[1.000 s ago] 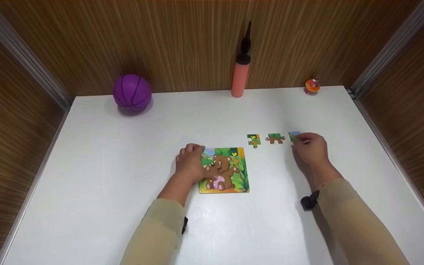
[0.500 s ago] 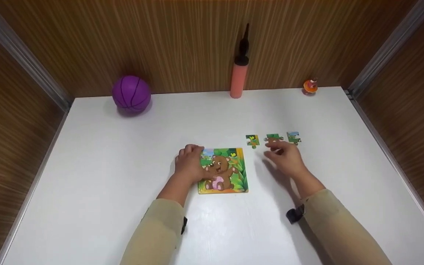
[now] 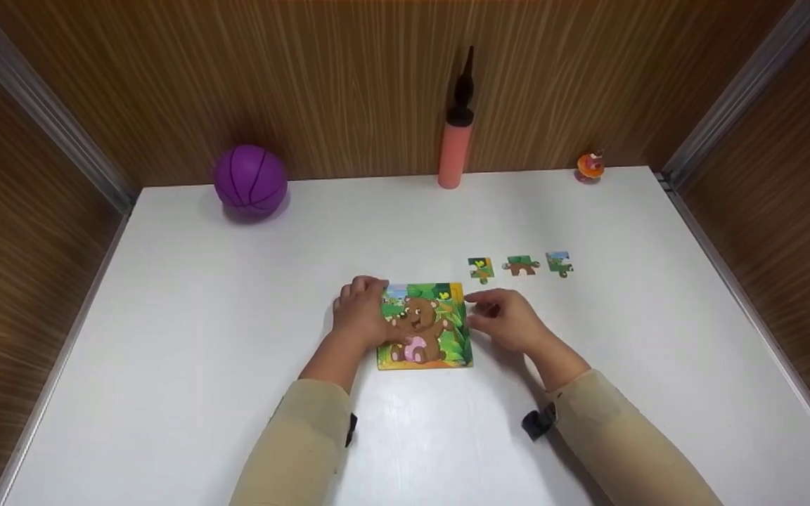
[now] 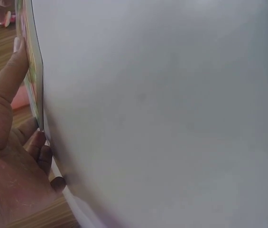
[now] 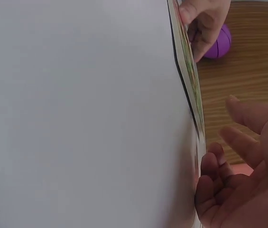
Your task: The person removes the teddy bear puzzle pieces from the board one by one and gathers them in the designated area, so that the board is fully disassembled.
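The fingers of the left hand gripped the puzzle board midway between the left and right edges of the worktop, those of the right hand stood apart beside it, and an uneven push risked skewing it into 3 loose pieces.

Seen edge-on over white worktop: colourful board. Just beside near end: right hand, with thumb and forefinger apart. Touching far end: left hand. Behind: purple ball.
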{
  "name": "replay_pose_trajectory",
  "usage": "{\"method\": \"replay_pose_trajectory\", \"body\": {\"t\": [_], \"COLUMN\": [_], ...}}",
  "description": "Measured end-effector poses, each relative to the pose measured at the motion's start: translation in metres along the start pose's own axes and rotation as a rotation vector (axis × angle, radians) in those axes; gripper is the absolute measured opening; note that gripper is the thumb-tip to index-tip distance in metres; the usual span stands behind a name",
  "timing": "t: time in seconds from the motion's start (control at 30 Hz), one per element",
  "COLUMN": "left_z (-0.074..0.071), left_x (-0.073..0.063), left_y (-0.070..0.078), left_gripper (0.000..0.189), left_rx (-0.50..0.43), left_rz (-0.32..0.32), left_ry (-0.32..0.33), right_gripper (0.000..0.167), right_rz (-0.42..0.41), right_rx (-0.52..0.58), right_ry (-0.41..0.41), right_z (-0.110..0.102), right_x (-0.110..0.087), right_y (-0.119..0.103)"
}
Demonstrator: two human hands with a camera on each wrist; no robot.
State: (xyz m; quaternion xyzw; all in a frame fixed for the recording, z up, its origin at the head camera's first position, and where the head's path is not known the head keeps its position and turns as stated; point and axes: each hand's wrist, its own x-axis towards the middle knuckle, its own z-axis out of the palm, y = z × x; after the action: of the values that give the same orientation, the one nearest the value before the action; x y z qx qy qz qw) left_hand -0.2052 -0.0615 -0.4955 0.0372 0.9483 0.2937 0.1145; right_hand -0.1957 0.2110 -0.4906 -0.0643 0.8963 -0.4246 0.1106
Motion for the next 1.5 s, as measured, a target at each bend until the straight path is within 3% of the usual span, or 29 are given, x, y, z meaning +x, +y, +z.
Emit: {"method": "replay_pose_trajectory", "body": {"t": [0.4, 0.7, 1.0, 1.5], "left_z": [-0.001, -0.004, 0.006, 0.007], "left_x": [-0.001, -0.002, -0.002, -0.001], "left_y": [0.000, 0.003, 0.011, 0.017], "left_gripper": [0.115, 0.106, 0.103, 0.104], "left_rx": [-0.005, -0.010, 0.041, 0.079], "left_rz": [-0.002, 0.008, -0.024, -0.054], "left_ry": [-0.005, -0.041, -0.015, -0.010], "right_gripper": [0.040, 0.037, 0.035, 0.037], "right_rz": [0.025, 0.018, 0.026, 0.067], "right_rx": [-0.179, -0.184, -0.176, -0.149], "right_ry": [-0.072, -0.051, -0.050, -0.037], "right_z": [0.018, 0.020, 0.022, 0.025], "right_x": [0.003, 0.003, 0.003, 0.005], "right_y": [-0.017, -0.015, -0.014, -0.016]}}
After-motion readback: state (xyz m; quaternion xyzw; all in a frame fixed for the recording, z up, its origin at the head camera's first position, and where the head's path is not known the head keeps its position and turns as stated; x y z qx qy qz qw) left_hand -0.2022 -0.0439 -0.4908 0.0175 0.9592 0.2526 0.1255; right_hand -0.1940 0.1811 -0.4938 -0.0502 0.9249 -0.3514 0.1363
